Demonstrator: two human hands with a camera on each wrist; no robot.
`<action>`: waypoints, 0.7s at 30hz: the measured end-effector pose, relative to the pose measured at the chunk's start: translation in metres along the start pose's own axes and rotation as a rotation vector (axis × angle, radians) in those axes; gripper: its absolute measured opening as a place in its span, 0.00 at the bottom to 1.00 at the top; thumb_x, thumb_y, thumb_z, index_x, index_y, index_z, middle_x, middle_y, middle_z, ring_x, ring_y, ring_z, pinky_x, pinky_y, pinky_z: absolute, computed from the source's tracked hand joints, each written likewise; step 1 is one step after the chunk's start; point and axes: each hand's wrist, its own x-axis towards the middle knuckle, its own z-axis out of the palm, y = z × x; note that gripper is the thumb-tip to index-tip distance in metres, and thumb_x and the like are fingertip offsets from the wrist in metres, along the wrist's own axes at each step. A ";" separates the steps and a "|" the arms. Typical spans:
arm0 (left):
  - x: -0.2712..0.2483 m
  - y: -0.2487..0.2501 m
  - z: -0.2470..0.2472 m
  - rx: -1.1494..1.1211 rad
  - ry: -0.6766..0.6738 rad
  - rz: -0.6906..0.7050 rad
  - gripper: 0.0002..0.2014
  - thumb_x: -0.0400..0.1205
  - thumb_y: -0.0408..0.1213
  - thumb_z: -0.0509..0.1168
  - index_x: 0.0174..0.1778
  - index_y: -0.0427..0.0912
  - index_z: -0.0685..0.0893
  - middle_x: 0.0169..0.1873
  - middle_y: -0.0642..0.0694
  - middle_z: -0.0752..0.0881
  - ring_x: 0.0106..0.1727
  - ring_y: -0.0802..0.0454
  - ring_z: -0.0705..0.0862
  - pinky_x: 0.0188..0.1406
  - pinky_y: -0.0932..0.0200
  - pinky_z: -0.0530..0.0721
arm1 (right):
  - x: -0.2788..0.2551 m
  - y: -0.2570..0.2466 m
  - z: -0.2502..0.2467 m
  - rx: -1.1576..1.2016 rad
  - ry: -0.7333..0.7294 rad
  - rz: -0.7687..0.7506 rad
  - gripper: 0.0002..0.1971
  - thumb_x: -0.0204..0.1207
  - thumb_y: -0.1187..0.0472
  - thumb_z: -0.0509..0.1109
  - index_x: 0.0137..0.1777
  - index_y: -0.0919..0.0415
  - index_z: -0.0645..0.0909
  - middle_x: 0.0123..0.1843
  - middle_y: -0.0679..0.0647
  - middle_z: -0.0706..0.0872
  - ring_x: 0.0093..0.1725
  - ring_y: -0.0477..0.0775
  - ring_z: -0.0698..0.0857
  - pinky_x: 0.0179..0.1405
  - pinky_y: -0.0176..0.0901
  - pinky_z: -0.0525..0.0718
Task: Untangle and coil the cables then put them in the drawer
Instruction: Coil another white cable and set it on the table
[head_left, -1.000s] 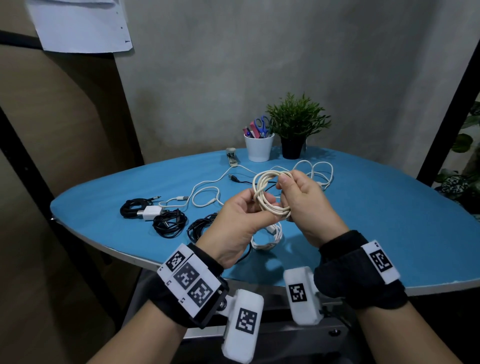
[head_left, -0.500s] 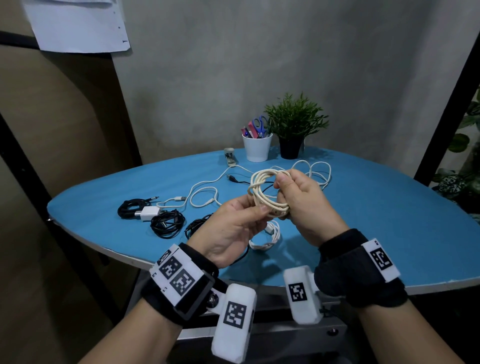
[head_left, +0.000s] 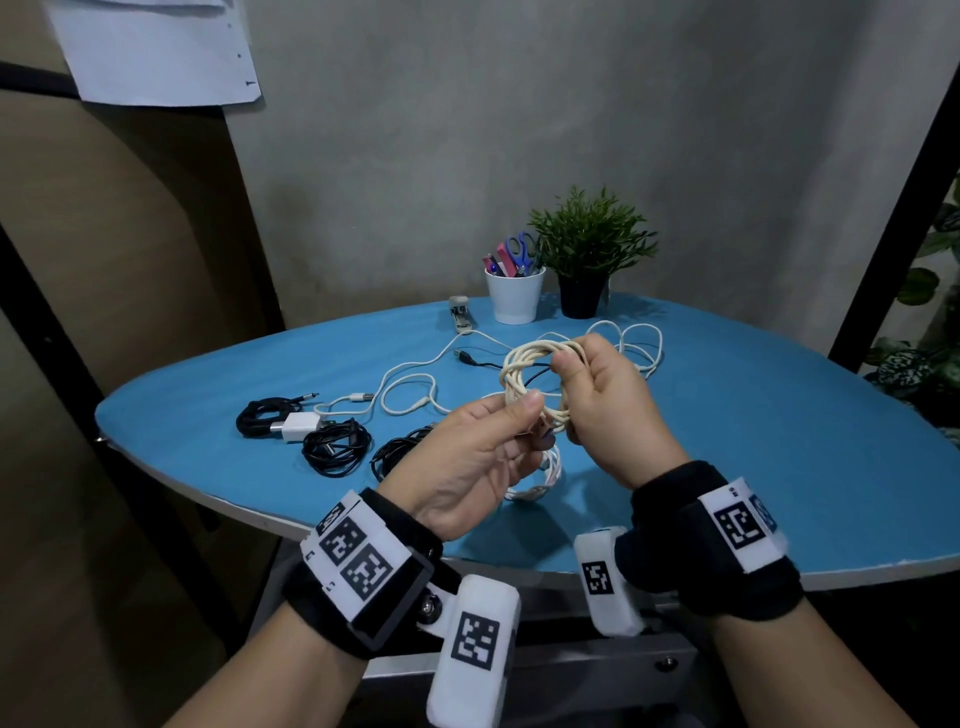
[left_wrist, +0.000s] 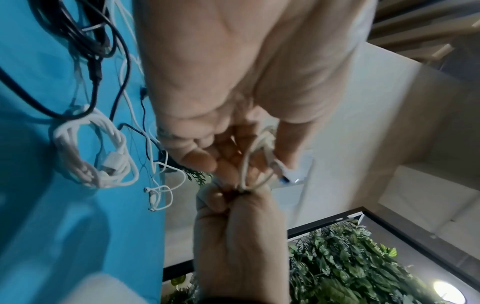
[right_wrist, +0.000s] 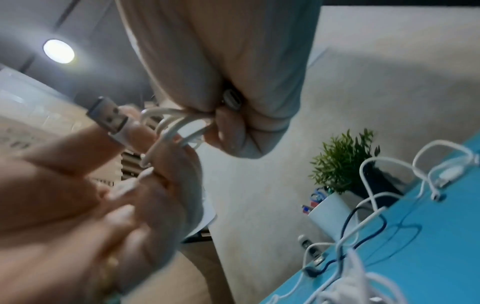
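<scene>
both hands are raised together above the near edge of the blue table (head_left: 779, 467), working one cream cable coil (head_left: 524, 364). the right hand (head_left: 608, 410) has its fingers curled around the far side of the coil, gripping the bundled loops. the left hand (head_left: 467, 457) pinches the near side between thumb and fingers — in the right wrist view a usb plug (right_wrist: 109, 115) sticks up beside those fingers, at the end of the same cable.

the coil hangs in the air between the two hands, clear of the tabletop. directly below it a finished white coil (head_left: 540, 478) lies on the table. to the left sit three black cable bundles (head_left: 332, 452) and a white charger block (head_left: 296, 427). a loose white cable (head_left: 410, 384) trails across the middle, tangled with a thin dark cable (head_left: 483, 362), and more white loops (head_left: 639, 343) lie behind the right hand. at the back stand a white cup with scissors (head_left: 514, 296), a small potted plant (head_left: 587, 260) and a stapler (head_left: 461, 314). no drawer can be made out clearly.
</scene>
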 end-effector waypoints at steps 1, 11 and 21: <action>0.000 -0.001 0.000 -0.040 -0.005 0.001 0.07 0.72 0.39 0.68 0.41 0.39 0.82 0.36 0.47 0.85 0.35 0.57 0.83 0.36 0.67 0.82 | 0.000 -0.001 -0.002 -0.034 0.009 -0.018 0.12 0.83 0.55 0.58 0.43 0.63 0.71 0.28 0.52 0.72 0.28 0.55 0.72 0.32 0.53 0.76; -0.003 -0.004 0.000 -0.220 -0.157 0.074 0.16 0.66 0.28 0.76 0.49 0.32 0.84 0.49 0.39 0.88 0.53 0.48 0.87 0.54 0.62 0.85 | -0.001 -0.017 -0.009 -0.158 0.070 -0.117 0.10 0.84 0.58 0.56 0.50 0.66 0.72 0.29 0.52 0.75 0.32 0.59 0.80 0.34 0.51 0.78; 0.004 -0.004 0.019 0.082 0.174 0.308 0.09 0.63 0.40 0.72 0.34 0.39 0.85 0.31 0.43 0.89 0.32 0.50 0.87 0.28 0.65 0.81 | 0.000 -0.018 -0.005 -0.162 0.079 -0.134 0.08 0.84 0.59 0.57 0.49 0.65 0.71 0.31 0.56 0.76 0.29 0.54 0.73 0.24 0.32 0.68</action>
